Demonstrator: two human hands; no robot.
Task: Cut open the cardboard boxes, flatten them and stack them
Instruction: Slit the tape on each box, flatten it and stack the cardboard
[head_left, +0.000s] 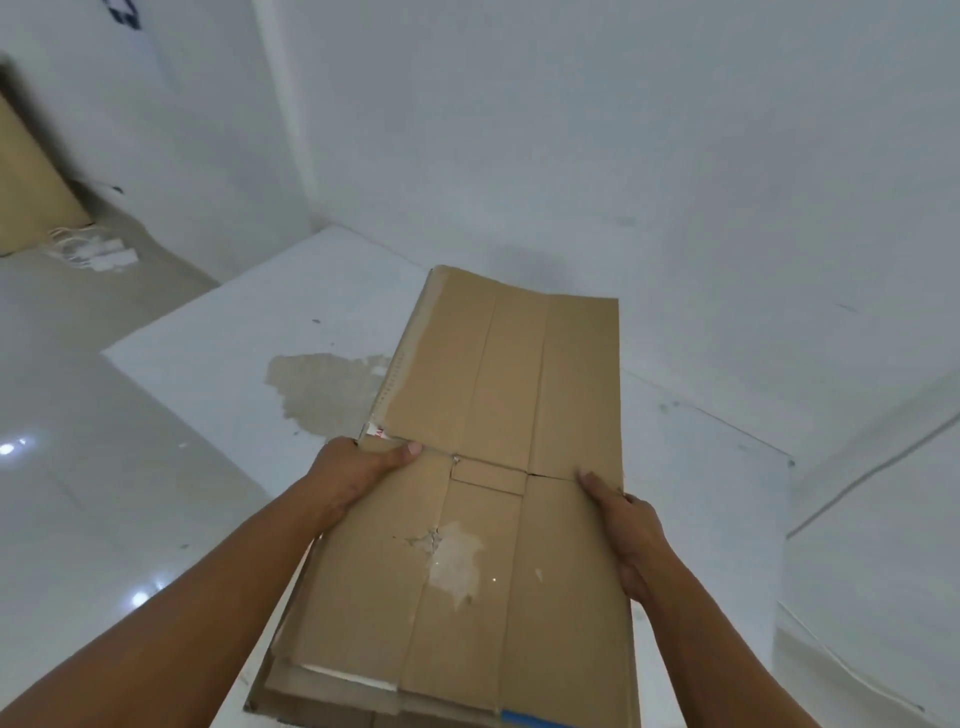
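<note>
left hand (363, 467) and right hand (628, 530) grip the flattened box (493, 389) by its side edges, more cardboard (322, 680) beneath, stained table (208, 338) below

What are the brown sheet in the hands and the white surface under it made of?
The flattened box: brown cardboard, matte; fold creases and a torn patch of facing. White surface: smooth, likely painted or laminated board; a peeled patch shows tan underneath.

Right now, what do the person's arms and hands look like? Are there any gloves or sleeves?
No gloves or sleeves show. The left hand and right hand are bare. So are the left arm and right arm, all the way to the picture's edge. I can see no watch, ring, bracelet or marking on them. The left thumbnail looks short and unpainted.
</note>
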